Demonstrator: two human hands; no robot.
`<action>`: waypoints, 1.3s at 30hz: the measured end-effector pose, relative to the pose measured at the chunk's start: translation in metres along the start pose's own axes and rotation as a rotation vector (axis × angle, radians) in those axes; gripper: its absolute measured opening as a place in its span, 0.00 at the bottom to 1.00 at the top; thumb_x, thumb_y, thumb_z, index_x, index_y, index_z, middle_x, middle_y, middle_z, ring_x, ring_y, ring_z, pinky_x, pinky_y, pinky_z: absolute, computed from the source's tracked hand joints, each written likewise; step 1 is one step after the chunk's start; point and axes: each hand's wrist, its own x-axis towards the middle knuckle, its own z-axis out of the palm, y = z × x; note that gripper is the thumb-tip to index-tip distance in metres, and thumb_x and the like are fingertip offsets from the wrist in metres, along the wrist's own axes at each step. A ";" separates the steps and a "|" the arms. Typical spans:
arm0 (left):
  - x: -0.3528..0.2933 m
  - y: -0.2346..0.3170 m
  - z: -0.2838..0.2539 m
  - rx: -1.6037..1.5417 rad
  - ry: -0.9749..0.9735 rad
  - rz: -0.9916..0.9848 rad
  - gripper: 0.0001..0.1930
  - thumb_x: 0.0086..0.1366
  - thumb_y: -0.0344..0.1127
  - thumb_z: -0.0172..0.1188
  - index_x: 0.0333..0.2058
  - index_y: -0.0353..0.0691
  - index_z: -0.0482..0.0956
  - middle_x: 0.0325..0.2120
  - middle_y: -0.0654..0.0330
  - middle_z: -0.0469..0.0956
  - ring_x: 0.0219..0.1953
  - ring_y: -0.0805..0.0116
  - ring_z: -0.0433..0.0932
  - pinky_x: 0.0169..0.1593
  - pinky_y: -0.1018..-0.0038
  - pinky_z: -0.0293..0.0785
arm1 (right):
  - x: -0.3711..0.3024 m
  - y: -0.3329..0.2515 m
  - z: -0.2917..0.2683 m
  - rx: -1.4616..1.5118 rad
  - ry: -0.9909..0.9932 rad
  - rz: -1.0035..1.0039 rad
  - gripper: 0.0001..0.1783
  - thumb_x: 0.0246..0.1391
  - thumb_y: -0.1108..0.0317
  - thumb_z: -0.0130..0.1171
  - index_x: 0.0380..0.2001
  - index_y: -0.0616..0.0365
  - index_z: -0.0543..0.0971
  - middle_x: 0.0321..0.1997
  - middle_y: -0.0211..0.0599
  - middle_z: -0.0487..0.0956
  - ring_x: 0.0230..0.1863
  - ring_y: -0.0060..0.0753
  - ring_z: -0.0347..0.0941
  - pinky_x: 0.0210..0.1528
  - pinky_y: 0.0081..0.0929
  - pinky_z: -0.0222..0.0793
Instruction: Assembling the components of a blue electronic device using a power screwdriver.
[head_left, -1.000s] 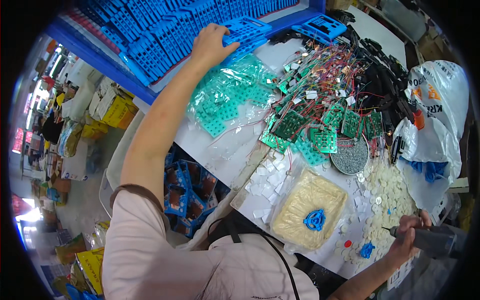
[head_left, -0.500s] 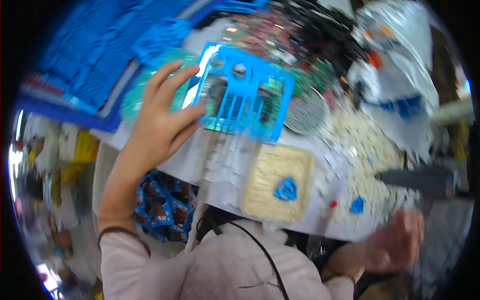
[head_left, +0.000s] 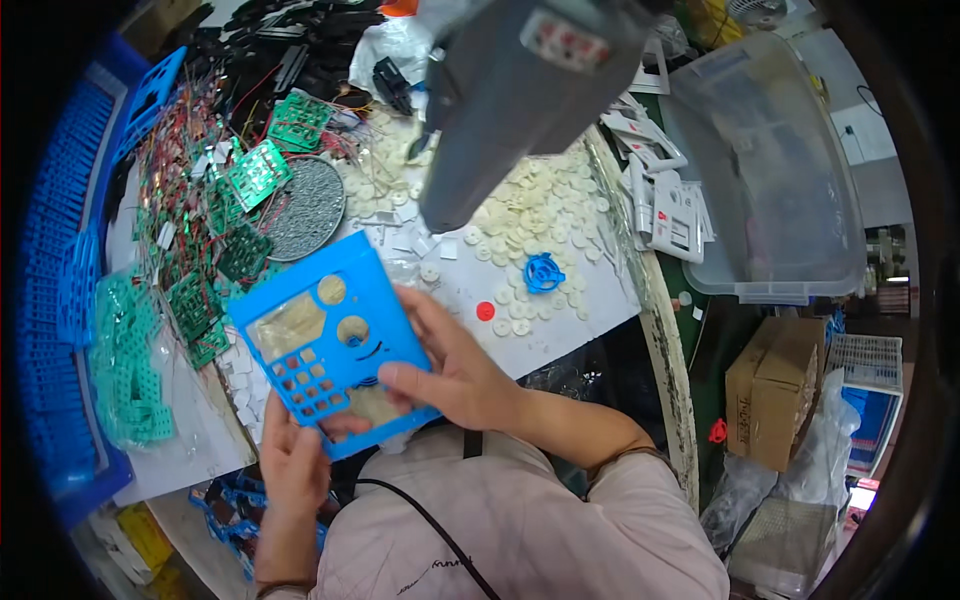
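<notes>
A blue plastic faceplate [head_left: 376, 280] is tilted between my two hands, low over the near edge of the table. It has two round holes, larger cut-outs and a grid of small square holes. My left hand [head_left: 295, 462] grips its lower left edge, with some fingers underneath. My right hand [head_left: 455, 375] holds the right edge, the thumb pressed on the front. Behind the cut-outs a yellowish surface shows. Beyond the panel lie a grey round dish of small metal parts [head_left: 308, 210], a blue plastic piece [head_left: 543, 273] and a red disc [head_left: 486, 311].
A grey hand-tool body [head_left: 510, 110] hangs large over the table. White discs [head_left: 520, 215] lie heaped beneath it. Green circuit boards with wires [head_left: 262, 172] and a blue crate [head_left: 60, 230] are at left. White casings [head_left: 675, 215] and a clear bin [head_left: 770, 180] stand right.
The view has swung right. My left hand, earlier spread beside a blue slotted panel, and my right hand, earlier off at lower right, are now both closed on the faceplate.
</notes>
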 end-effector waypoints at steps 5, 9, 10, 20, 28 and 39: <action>-0.001 0.013 -0.021 -0.006 0.114 0.160 0.31 0.69 0.37 0.59 0.65 0.33 0.59 0.46 0.50 0.79 0.36 0.59 0.84 0.43 0.65 0.81 | -0.033 -0.055 -0.112 -0.894 0.354 0.059 0.14 0.54 0.62 0.68 0.39 0.60 0.85 0.41 0.39 0.84 0.44 0.32 0.79 0.47 0.31 0.74; 0.001 0.027 -0.038 0.059 0.146 0.135 0.30 0.68 0.35 0.59 0.65 0.35 0.61 0.41 0.54 0.79 0.31 0.68 0.78 0.38 0.67 0.78 | -0.073 -0.086 -0.235 -1.852 0.938 -0.151 0.28 0.49 0.62 0.69 0.54 0.60 0.77 0.56 0.43 0.78 0.54 0.50 0.74 0.58 0.42 0.69; 0.001 0.025 -0.041 0.071 0.147 0.123 0.29 0.68 0.34 0.58 0.65 0.35 0.61 0.41 0.54 0.79 0.30 0.70 0.77 0.38 0.67 0.78 | -0.082 -0.081 -0.257 -1.866 0.966 -0.085 0.28 0.48 0.62 0.69 0.53 0.59 0.78 0.56 0.43 0.78 0.54 0.51 0.74 0.57 0.42 0.69; 0.009 0.003 -0.001 -0.095 0.182 0.163 0.30 0.68 0.30 0.56 0.67 0.38 0.59 0.49 0.55 0.76 0.30 0.75 0.69 0.45 0.65 0.77 | -0.106 -0.098 -0.270 -1.562 1.162 -0.485 0.21 0.53 0.71 0.69 0.51 0.59 0.80 0.47 0.35 0.77 0.49 0.33 0.74 0.46 0.29 0.73; 0.010 -0.009 0.020 -0.011 -0.039 0.418 0.55 0.55 0.46 0.73 0.69 0.37 0.40 0.53 0.56 0.63 0.44 0.71 0.65 0.54 0.69 0.64 | -0.079 -0.094 -0.037 -0.450 0.594 -0.670 0.25 0.45 0.65 0.76 0.42 0.57 0.71 0.35 0.34 0.71 0.27 0.24 0.70 0.26 0.18 0.67; -0.014 -0.042 -0.056 -0.422 0.091 0.197 0.40 0.63 0.56 0.66 0.64 0.36 0.64 0.59 0.52 0.66 0.55 0.61 0.72 0.60 0.58 0.69 | 0.044 -0.011 0.091 -0.494 -0.256 -0.761 0.20 0.53 0.65 0.70 0.47 0.63 0.81 0.48 0.48 0.79 0.48 0.52 0.76 0.48 0.42 0.74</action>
